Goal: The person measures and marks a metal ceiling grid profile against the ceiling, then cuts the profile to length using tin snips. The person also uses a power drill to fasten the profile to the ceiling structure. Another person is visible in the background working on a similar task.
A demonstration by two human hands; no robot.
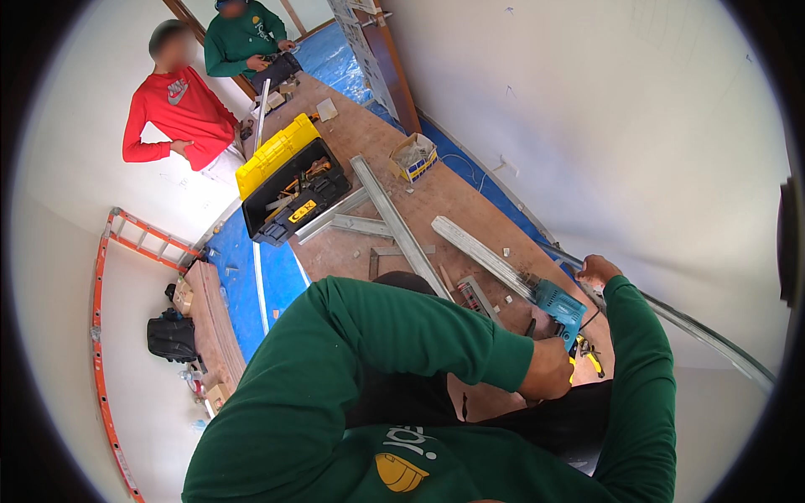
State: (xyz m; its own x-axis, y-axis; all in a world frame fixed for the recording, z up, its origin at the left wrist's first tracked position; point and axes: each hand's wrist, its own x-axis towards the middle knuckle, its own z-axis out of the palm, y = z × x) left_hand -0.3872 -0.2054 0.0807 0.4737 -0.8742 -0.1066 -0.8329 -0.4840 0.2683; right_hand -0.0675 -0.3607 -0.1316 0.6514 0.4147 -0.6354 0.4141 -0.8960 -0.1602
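My left hand [547, 370] is closed at the handle end of a teal power drill [560, 305], its fingers partly hidden. The drill lies over the board table with its chuck toward the far left, beside the end of a pale metal stud [482, 250]. My right hand [599, 271] is wrapped around a long metal channel [696, 332] that runs along the wall side, past the table's right edge. Yellow-handled pliers [590, 356] lie just right of my left hand. A level [478, 298] rests on the table left of the drill.
A long metal stud [394, 214] and a carpenter's square [377, 260] lie on the table [369, 126]. Farther off are an open black-and-yellow toolbox [293, 189] and a small carton [413, 158]. Two people stand at the far left. An orange ladder [97, 335] leans left.
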